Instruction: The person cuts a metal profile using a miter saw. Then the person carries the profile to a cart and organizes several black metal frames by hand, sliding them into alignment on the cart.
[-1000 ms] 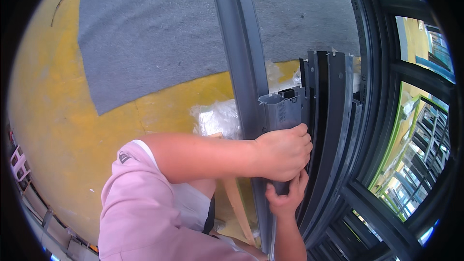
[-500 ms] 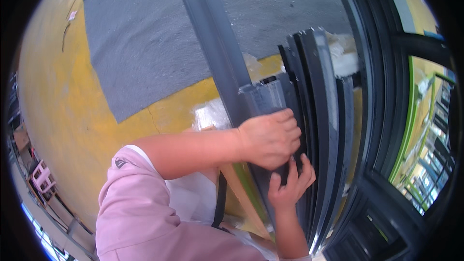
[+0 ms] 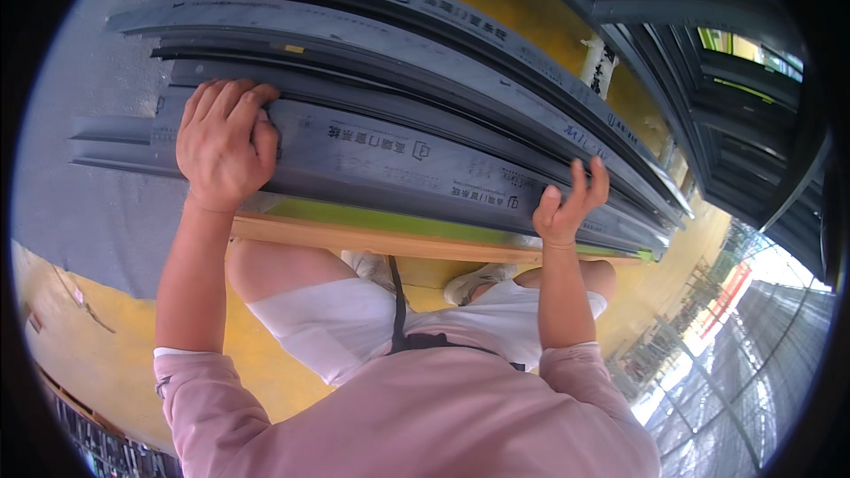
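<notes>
Several long dark grey metal profiles lie side by side across the picture, film with printing on some of their faces. Around the left part of the nearest broad profile (image 3: 354,146), my left hand (image 3: 226,142) is closed, its fingers curled over the top and its thumb against the near side. A dark bit beside that thumb is too hidden to make out. Farther right, my right hand (image 3: 569,205) is open over the same profile, thumb and fingers apart. Whether its fingertips touch the metal, I cannot tell.
A wooden beam (image 3: 381,237) with a green strip (image 3: 425,226) runs beneath the profiles, just before my knees. Grey cloth (image 3: 88,221) covers the floor at left. Dark frames (image 3: 708,9) stand at the far right. The yellow floor (image 3: 292,345) shows around me.
The view has swung round, so the profiles now run across it. My hands, close together before, are now far apart, the left one near the profile's left end.
</notes>
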Tool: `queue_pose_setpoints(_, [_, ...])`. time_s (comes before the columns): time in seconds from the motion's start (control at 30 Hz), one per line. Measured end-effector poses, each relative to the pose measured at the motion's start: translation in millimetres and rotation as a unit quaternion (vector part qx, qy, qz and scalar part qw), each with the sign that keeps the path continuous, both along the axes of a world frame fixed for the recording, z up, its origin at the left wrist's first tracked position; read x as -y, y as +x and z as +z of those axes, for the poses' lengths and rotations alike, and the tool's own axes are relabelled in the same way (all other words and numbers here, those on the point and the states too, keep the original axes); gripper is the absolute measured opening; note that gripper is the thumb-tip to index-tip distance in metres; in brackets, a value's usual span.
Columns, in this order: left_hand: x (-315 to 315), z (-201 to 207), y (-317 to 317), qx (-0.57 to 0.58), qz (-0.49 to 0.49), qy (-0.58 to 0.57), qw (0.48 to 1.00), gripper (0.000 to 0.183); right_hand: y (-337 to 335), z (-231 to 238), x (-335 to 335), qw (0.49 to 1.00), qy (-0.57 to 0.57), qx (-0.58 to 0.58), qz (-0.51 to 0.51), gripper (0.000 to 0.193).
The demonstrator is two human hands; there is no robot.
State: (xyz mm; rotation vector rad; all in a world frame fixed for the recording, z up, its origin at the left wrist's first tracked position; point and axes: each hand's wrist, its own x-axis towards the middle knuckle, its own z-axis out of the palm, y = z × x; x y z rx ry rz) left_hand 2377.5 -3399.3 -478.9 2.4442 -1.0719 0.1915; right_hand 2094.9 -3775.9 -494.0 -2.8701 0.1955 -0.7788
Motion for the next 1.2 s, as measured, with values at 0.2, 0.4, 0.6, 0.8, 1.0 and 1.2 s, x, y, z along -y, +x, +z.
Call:
queue_pose_setpoints(0.2, [-9.6,-5.9,-2.5,0.042,0.014,0.001,0.999,0.023,6.1,-0.6,4.3,0.999,0.005,-0.040,-0.010,0.040])
queue_pose_setpoints(0.4, [-24.6,-4.0,-1.4,0.008,0.020,-0.079,0.997,0.028,-13.5,6.7,21.0,0.996,-0.019,-0.074,-0.036,0.040])
queue_pose_setpoints(0.6, [-26.2,-10.1,-2.7,0.003,0.077,-0.156,0.985,0.018,-5.2,15.5,18.1,0.990,-0.078,-0.117,0.033,0.039])
queue_pose_setpoints(0.8, [-21.6,-16.9,-7.9,-0.015,0.082,-0.194,0.977,0.010,-11.5,22.0,31.3,0.979,-0.081,-0.187,0.019,0.036])
queue_pose_setpoints(1.0, [-23.0,-24.0,-12.3,-0.022,0.098,-0.214,0.972,0.012,-0.2,30.2,24.5,0.962,0.030,-0.271,0.011,0.033])
queue_pose_setpoints(1.2, [-36.7,-26.6,-7.9,-0.017,0.097,-0.209,0.973,0.014,8.6,34.2,-1.2,0.961,0.040,-0.273,0.006,0.032])
